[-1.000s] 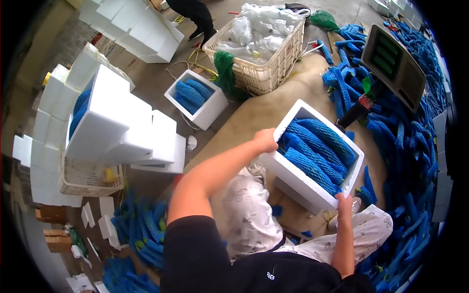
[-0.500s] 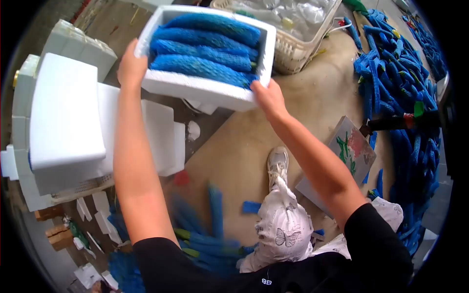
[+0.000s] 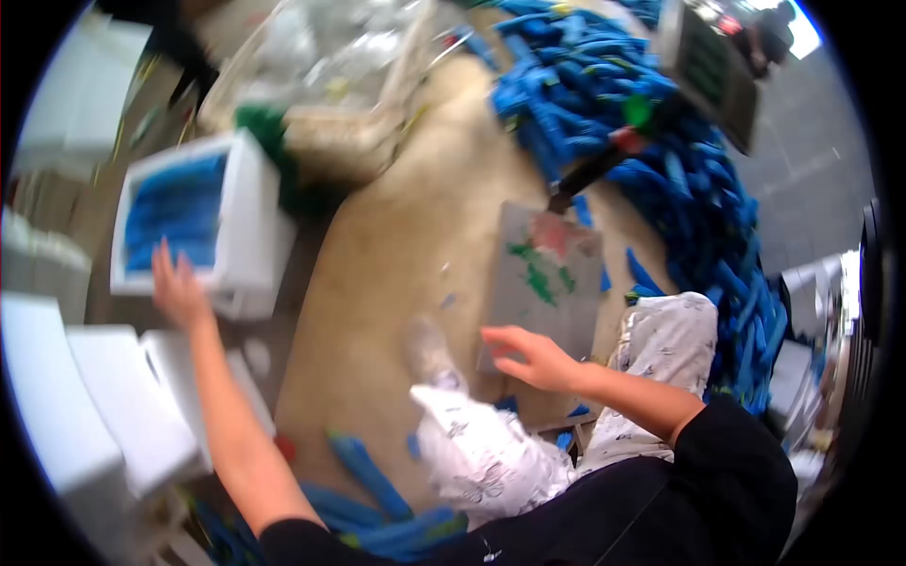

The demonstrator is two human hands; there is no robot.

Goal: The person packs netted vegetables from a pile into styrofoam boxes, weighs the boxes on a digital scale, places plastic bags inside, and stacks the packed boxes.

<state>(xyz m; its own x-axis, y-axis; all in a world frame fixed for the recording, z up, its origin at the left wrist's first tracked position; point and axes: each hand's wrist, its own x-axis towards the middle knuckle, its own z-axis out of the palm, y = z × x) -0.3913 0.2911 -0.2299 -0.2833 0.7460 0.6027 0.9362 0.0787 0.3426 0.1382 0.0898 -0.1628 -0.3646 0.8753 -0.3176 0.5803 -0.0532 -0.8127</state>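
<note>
A white foam box (image 3: 253, 222) full of blue net-wrapped items (image 3: 175, 212) stands on the left, blurred by motion. My left hand (image 3: 179, 288) is at the box's near edge with its fingers spread, holding nothing; whether it touches the box is unclear. Near the middle, over the edge of the grey scale plate (image 3: 543, 283), my right hand (image 3: 533, 358) hangs with thumb and fingers apart and nothing between them. Green and reddish marks show on the plate.
Behind the box is a crate (image 3: 344, 141) of clear plastic bags. White foam boxes (image 3: 123, 396) line the lower left. A large heap of blue netted items (image 3: 604, 85) fills the right, beside the scale display (image 3: 708, 71). At top left, a person's dark-clothed legs (image 3: 165, 33) show.
The filled box was carried from the scale leftward and now stands at the left. Both hands have let go of it, and my right hand has come back near the scale. The view has swung right.
</note>
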